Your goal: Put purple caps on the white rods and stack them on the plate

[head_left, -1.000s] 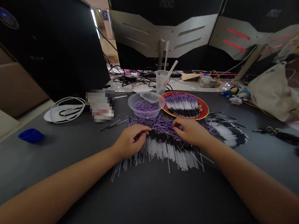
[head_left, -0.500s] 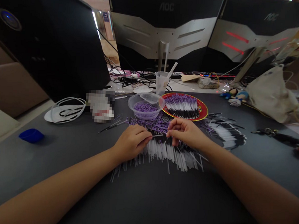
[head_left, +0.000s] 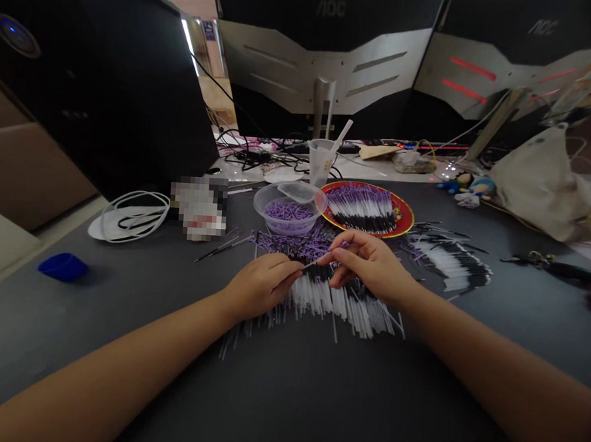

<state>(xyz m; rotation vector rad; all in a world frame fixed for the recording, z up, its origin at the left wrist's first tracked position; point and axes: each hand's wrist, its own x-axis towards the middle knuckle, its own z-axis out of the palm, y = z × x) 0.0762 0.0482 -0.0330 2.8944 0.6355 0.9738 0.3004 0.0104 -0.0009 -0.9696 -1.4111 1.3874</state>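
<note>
My left hand (head_left: 260, 287) is closed, its thumb and forefinger pinching a thin whitish stick (head_left: 310, 264) that points to the right. At the stick's far end are the fingertips of my right hand (head_left: 360, 262), thumb and forefinger close together; what lies between them is too small to make out. Under both hands spreads a pile of thin sticks with white ends (head_left: 364, 316) and black parts. Behind it are loose purple pieces (head_left: 304, 245). A clear plastic bowl (head_left: 289, 225) holds more purple pieces. On a red plate (head_left: 403, 217) lie rows of purple, white and black sticks.
Another fanned bunch of sticks (head_left: 455, 267) lies to the right, with pliers (head_left: 567, 269) beyond. A blue cup-like piece (head_left: 63, 267) and a coiled white cable (head_left: 130, 217) are at left. A plastic cup (head_left: 320, 162) stands before the monitors (head_left: 330, 56).
My right hand has moved left, its forefinger reaching out to the end of the stick. My left hand has stayed almost in place, still pinching it.
</note>
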